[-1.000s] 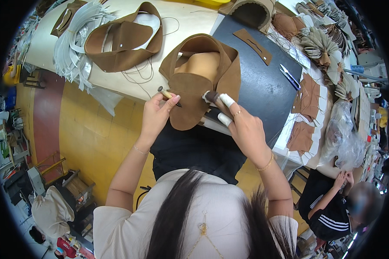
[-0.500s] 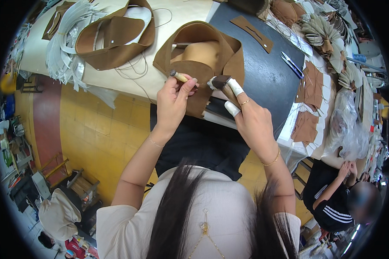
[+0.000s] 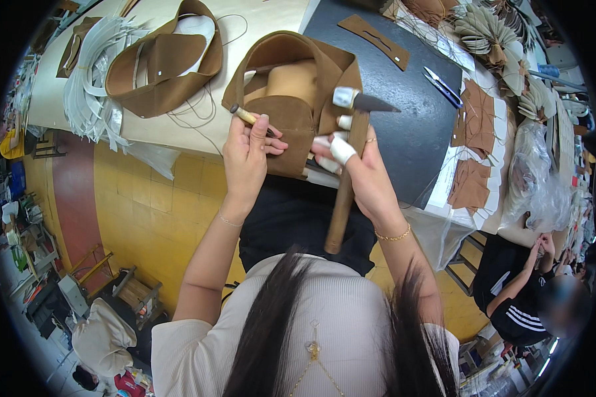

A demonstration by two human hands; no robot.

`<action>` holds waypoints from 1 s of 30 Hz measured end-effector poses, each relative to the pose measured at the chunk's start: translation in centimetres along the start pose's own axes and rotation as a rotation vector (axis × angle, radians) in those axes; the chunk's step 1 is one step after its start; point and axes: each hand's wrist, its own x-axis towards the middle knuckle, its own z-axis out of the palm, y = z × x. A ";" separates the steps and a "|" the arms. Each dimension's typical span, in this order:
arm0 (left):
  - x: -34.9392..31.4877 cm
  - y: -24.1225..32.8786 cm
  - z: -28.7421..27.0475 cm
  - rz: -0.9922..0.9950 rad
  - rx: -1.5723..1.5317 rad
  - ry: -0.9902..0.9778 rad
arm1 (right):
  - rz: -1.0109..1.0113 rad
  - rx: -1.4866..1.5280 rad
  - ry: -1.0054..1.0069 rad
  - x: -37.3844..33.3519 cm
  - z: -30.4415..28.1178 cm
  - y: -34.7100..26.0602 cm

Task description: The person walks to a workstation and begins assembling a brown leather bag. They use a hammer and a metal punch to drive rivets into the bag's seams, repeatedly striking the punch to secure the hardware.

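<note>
A brown leather bag (image 3: 297, 122), its top gaping and a tan lining inside, lies at the table's front edge. In my left hand (image 3: 246, 159) is a short wooden-handled tool (image 3: 243, 114); its dark working end is mostly covered by my fingers, above the bag's flap. My right hand (image 3: 371, 178), with white tape wrapped on some fingers, grips a hammer (image 3: 344, 205) by its long wooden handle. The hammer's head stands above the hand, right of the bag, with a bright face and a dark tapered end. The handle's butt points down toward my lap.
A second brown bag (image 3: 159, 65) and a bundle of white strips (image 3: 94, 79) lie on the left. Beyond the dark work mat (image 3: 417, 139) are a slotted leather strip (image 3: 375, 41), thread snips (image 3: 443, 87) and stacked brown pieces (image 3: 473, 122). Another person (image 3: 520, 291) sits at right.
My right hand has turned the hammer so its handle now hangs downward and its head is up, away from the bag. My left hand keeps the wooden-handled tool over the flap.
</note>
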 end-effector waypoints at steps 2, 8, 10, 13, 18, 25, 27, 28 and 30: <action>0.0 0.0 -0.2 -0.019 0.016 -0.003 | -0.128 -0.020 0.043 1.6 0.4 0.5; 0.6 0.2 -0.4 -0.030 0.115 -0.029 | -0.262 0.004 -0.064 8.0 2.3 -0.5; 0.6 0.5 -0.5 -0.051 0.129 -0.050 | -0.241 0.171 -0.237 9.2 2.9 -1.1; 0.6 0.8 -0.6 -0.063 0.076 -0.087 | -0.092 0.019 -0.198 9.4 2.7 -2.9; 0.4 1.1 -0.3 0.121 0.181 -0.099 | -0.053 -0.368 -0.141 6.0 -0.5 -7.4; 1.5 1.3 0.2 0.110 0.164 -0.020 | -0.175 -0.606 0.096 3.1 1.0 -4.3; 1.7 1.6 -0.1 0.045 0.105 -0.073 | -0.122 -0.700 0.136 3.6 2.3 -3.1; 1.9 1.8 -0.4 -0.016 0.092 -0.081 | -0.149 -0.719 0.141 4.0 2.9 -2.6; 2.0 2.2 -0.8 -0.069 0.033 -0.115 | -0.217 -0.855 0.183 4.6 4.2 -1.9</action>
